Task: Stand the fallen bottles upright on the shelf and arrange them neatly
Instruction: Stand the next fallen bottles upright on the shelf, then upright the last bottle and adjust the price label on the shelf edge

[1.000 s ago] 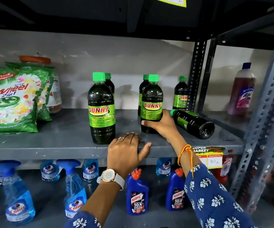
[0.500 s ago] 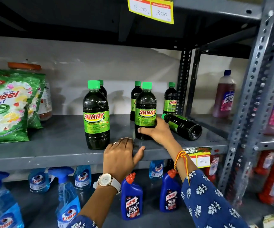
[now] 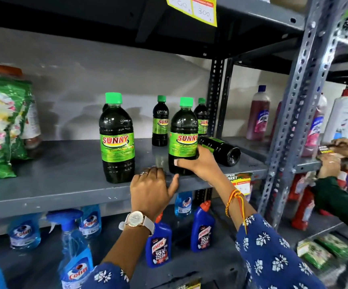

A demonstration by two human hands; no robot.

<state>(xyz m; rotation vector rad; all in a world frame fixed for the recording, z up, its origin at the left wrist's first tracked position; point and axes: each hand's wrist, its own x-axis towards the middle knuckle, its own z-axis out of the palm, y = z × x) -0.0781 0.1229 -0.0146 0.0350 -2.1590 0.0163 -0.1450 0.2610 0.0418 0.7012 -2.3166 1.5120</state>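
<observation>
My right hand (image 3: 198, 163) was clamped around the base of an upright Sunny bottle (image 3: 183, 138) near the shelf's (image 3: 64, 184) front edge, while my left hand (image 3: 151, 187) rested flat on that edge, fingers loosely together, holding nothing. Just behind my wrist lay the fallen bottle (image 3: 221, 150), toward the right end. Nudging it could have rolled it off the front.

On the grey metal shelf (image 3: 64, 178) stand dark bottles with green caps and green "SUNNY" labels. The front left bottle (image 3: 116, 140) is upright near the shelf's front edge. The front right bottle (image 3: 183, 136) stands upright to its right, also near the edge. Two smaller-looking bottles stand upright farther back: one (image 3: 160, 122) between the front pair, another (image 3: 202, 117) partly hidden behind the front right bottle. A fallen bottle (image 3: 221, 150) lies on its side just right of the front right bottle, base toward the front edge.
</observation>
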